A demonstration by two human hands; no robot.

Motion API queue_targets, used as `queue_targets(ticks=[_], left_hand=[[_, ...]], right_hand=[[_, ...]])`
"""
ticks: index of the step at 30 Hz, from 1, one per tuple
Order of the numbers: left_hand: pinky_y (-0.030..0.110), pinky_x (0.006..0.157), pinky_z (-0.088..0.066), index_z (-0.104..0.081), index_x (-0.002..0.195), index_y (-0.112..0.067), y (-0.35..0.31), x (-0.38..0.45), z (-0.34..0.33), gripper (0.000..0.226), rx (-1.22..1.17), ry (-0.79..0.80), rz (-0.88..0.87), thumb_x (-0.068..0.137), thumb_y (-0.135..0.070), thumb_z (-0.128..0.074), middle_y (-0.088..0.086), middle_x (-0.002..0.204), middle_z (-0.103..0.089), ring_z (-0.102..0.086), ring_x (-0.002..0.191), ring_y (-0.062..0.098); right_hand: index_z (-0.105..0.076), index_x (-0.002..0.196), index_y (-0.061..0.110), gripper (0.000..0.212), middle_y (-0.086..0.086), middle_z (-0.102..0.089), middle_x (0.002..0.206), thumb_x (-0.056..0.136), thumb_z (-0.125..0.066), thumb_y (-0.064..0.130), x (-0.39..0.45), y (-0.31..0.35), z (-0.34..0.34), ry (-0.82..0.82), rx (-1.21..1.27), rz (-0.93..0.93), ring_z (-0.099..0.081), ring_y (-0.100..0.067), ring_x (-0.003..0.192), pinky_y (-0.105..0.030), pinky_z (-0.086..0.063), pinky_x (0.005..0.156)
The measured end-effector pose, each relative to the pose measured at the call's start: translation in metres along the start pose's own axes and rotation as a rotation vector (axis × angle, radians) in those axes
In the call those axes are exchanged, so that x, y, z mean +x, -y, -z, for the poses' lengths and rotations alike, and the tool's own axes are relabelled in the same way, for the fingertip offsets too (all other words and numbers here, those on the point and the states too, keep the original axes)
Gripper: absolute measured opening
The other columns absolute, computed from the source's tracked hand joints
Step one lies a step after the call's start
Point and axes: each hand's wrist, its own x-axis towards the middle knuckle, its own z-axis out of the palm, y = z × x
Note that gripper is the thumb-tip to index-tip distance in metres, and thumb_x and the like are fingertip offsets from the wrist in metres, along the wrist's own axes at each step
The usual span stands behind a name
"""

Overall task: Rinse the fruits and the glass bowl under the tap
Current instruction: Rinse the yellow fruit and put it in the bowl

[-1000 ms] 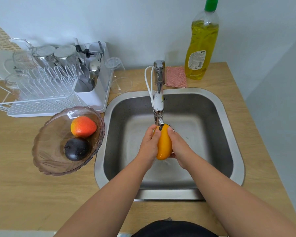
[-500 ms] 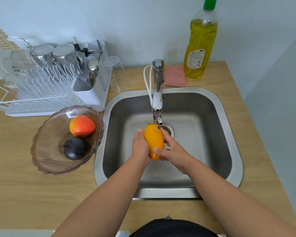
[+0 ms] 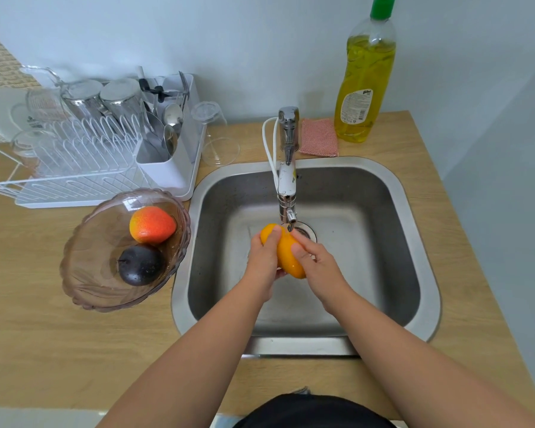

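Note:
An orange-yellow mango point(image 3: 286, 253) hangs over the steel sink point(image 3: 414, 230), just under the tap's spout point(image 3: 288, 208). My left hand point(image 3: 264, 261) grips it from the left, thumb on its upper end. My right hand point(image 3: 318, 267) holds it from the right, thumb across its middle. A tinted glass bowl point(image 3: 87, 273) stands on the counter left of the sink. In it lie a red-orange fruit point(image 3: 152, 225) and a dark purple plum point(image 3: 141, 264).
A white dish rack point(image 3: 84, 168) with glasses and cutlery fills the back left. A clear glass point(image 3: 217, 140) lies beside it. A pink sponge cloth point(image 3: 318, 137) and a yellow dish soap bottle point(image 3: 365, 75) stand behind the sink. Wall rises close behind and to the right.
The mango has turned in my hands, its top tilting left. My left thumb moved onto its upper end and my right thumb onto its middle.

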Motion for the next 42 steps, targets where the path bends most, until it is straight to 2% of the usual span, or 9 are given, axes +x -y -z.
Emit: queue_targets(ticks=[3, 5, 9, 12, 16, 23, 32, 38, 42], left_hand=[[0.049, 0.086, -0.059, -0.045, 0.133, -0.025, -0.008, 0.001, 0.006, 0.045, -0.015, -0.005, 0.062, 0.098, -0.050, -0.056, 0.009, 0.126, -0.058, -0.064, 0.107, 0.030], [0.048, 0.082, -0.060, -0.043, 0.134, -0.022, -0.008, 0.000, 0.011, 0.047, -0.029, -0.013, 0.058, 0.097, -0.049, -0.058, 0.010, 0.126, -0.056, -0.064, 0.106, 0.032], [0.055, 0.089, -0.059, -0.041, 0.133, -0.023, -0.003, -0.007, 0.023, 0.050, -0.059, -0.041, 0.013, 0.096, -0.047, -0.062, 0.011, 0.126, -0.053, -0.062, 0.112, 0.036], [0.048, 0.087, -0.060, -0.039, 0.139, -0.021, 0.004, -0.014, 0.035, 0.052, -0.034, -0.010, -0.026, 0.096, -0.039, -0.064, 0.011, 0.129, -0.053, -0.062, 0.112, 0.031], [0.034, 0.087, -0.057, -0.042, 0.147, -0.021, 0.010, -0.021, 0.058, 0.064, 0.151, 0.010, -0.092, 0.092, -0.033, -0.072, 0.008, 0.141, -0.049, -0.058, 0.118, 0.026], [0.037, 0.088, -0.058, -0.049, 0.136, -0.031, 0.008, -0.034, 0.082, 0.054, 0.172, -0.052, -0.157, 0.089, -0.030, -0.076, 0.007, 0.127, -0.055, -0.061, 0.116, 0.030], [0.037, 0.085, -0.060, -0.046, 0.132, -0.033, 0.011, -0.040, 0.084, 0.043, 0.222, -0.064, -0.105, 0.095, -0.034, -0.068, 0.004, 0.119, -0.058, -0.073, 0.096, 0.027], [0.045, 0.098, -0.056, -0.045, 0.143, -0.026, 0.013, -0.042, 0.084, 0.050, 0.300, -0.078, -0.102, 0.098, -0.036, -0.063, 0.010, 0.130, -0.057, -0.069, 0.104, 0.028], [0.040, 0.096, -0.056, -0.046, 0.144, -0.025, 0.012, -0.045, 0.082, 0.047, 0.328, -0.098, -0.109, 0.100, -0.035, -0.060, 0.007, 0.132, -0.055, -0.066, 0.107, 0.027]], right_hand=[[-0.042, 0.137, 0.044, 0.054, 0.014, -0.048, 0.125, 0.090, -0.067, 0.034, -0.008, -0.003, 0.000, 0.030, -0.063, -0.025, -0.056, -0.011, 0.108, -0.025, -0.049, 0.090], [-0.039, 0.138, 0.038, 0.060, 0.015, -0.050, 0.121, 0.086, -0.071, 0.035, -0.011, -0.005, 0.000, 0.005, -0.016, -0.081, -0.058, -0.012, 0.103, -0.025, -0.049, 0.083], [-0.047, 0.133, 0.028, 0.057, -0.005, -0.058, 0.119, 0.084, -0.069, 0.046, -0.009, -0.010, 0.001, 0.051, 0.040, -0.271, -0.062, -0.020, 0.101, -0.035, -0.051, 0.086], [-0.052, 0.128, 0.024, 0.053, -0.009, -0.062, 0.114, 0.083, -0.070, 0.047, -0.012, -0.013, 0.000, 0.151, 0.068, -0.350, -0.066, -0.021, 0.087, -0.032, -0.054, 0.079], [-0.053, 0.122, 0.027, 0.052, -0.006, -0.061, 0.114, 0.078, -0.081, 0.029, -0.013, -0.015, 0.004, 0.141, 0.039, -0.297, -0.065, -0.023, 0.095, -0.031, -0.051, 0.077], [-0.055, 0.129, 0.026, 0.059, -0.008, -0.059, 0.120, 0.079, -0.077, 0.005, -0.015, -0.017, 0.002, 0.192, 0.040, -0.220, -0.063, -0.027, 0.104, -0.029, -0.052, 0.079], [-0.058, 0.131, 0.022, 0.058, -0.003, -0.059, 0.116, 0.079, -0.076, 0.005, -0.013, -0.019, 0.006, 0.208, 0.017, -0.207, -0.064, -0.029, 0.105, -0.035, -0.056, 0.085], [-0.059, 0.126, 0.023, 0.054, -0.009, -0.061, 0.113, 0.078, -0.077, 0.007, -0.012, -0.021, 0.007, 0.228, -0.041, -0.231, -0.062, -0.027, 0.102, -0.033, -0.052, 0.080], [-0.058, 0.125, 0.023, 0.052, -0.008, -0.060, 0.112, 0.078, -0.077, 0.007, -0.013, -0.018, 0.007, 0.237, -0.058, -0.238, -0.060, -0.024, 0.101, -0.030, -0.049, 0.077]])
